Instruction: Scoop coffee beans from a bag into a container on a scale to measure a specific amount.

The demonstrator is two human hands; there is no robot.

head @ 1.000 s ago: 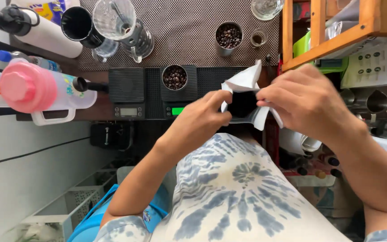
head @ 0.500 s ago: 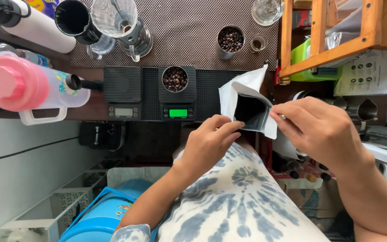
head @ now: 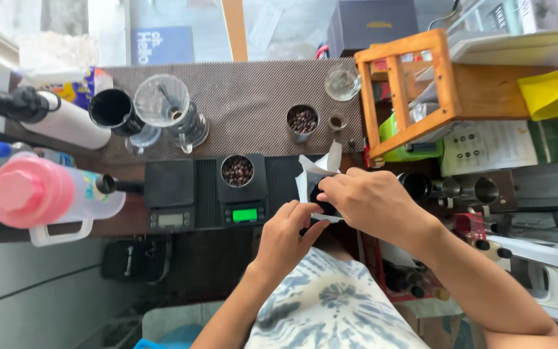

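At the bench's front edge, right of the scale (head: 243, 197) bearing a cup of beans (head: 237, 170), my left hand (head: 287, 236) and right hand (head: 374, 203) both pinch the white bag (head: 314, 173). A moment ago its dark mouth gaped toward me; now it sits lower and narrower, so I judge I'm closing it. Its long axis runs upright, tilted slightly, top corner pointing away.

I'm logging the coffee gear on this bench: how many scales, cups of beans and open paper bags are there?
Scales: 2, one bare, one loaded
Cups of beans: 2, on the scale and on the mat
White paper bag: 1, held in both hands
Total: 5
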